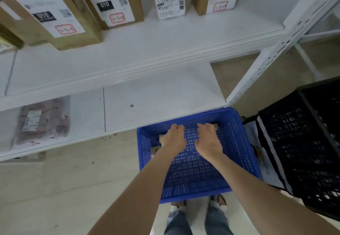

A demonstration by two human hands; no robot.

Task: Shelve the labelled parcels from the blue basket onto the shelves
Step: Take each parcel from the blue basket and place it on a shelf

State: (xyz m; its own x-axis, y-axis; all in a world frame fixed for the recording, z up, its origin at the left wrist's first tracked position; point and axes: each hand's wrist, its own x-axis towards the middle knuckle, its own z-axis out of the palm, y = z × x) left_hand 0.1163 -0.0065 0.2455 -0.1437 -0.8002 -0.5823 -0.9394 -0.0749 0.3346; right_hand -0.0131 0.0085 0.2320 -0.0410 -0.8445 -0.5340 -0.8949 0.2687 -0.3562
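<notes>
2 hands (175,138) (208,142) reach palms-down into the blue basket (242,148).

You face a white metal shelving unit (147,54) with a perforated upright (272,56) at its right corner. The pale beige floor (64,179) beneath you carries small brown specks near the lower shelf (156,96). A black lattice crate (303,142) stands at your right

Left hand (174,137), right hand (208,140) grip parcel (161,139) inside blue basket (239,142).
</notes>
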